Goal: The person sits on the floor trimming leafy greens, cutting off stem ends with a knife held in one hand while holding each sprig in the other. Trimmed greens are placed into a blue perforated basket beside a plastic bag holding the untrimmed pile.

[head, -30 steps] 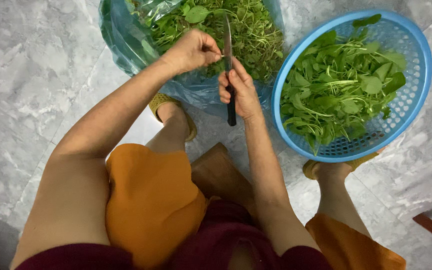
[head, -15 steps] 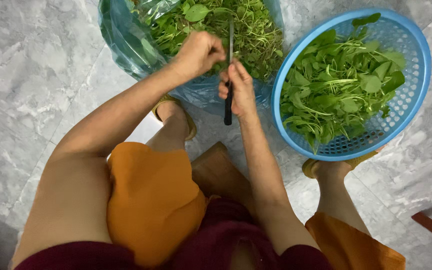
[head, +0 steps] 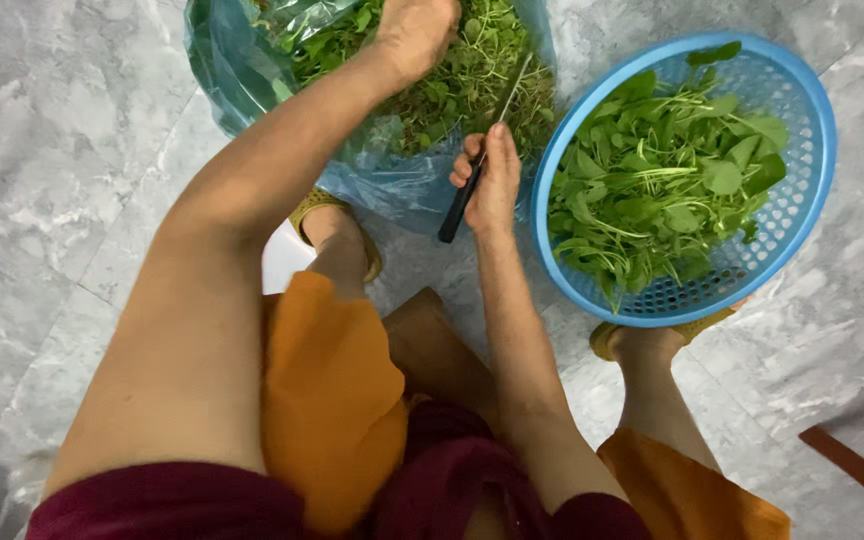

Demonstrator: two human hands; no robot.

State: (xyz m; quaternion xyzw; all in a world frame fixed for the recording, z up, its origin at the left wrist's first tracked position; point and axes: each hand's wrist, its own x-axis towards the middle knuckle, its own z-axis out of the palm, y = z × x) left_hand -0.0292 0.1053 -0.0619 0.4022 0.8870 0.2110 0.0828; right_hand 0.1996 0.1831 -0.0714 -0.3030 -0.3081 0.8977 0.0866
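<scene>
At the top of the frame we see a blue plastic bag (head: 252,70) of greens, with a blue basket (head: 812,110) of leaves at upper right. Our left hand (head: 414,32) reaches into the bag, grip hidden. Our right hand (head: 492,180) is clamped on a knife (head: 464,205) at centre.

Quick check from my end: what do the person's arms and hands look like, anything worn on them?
Both arms are bare from hand to shoulder, with no gloves. The left hand and right hand show no rings, watch or bracelet that I can make out. Dark maroon fabric shows at the bottom edge, near the upper arms, likely a short-sleeved or sleeveless top.
</scene>
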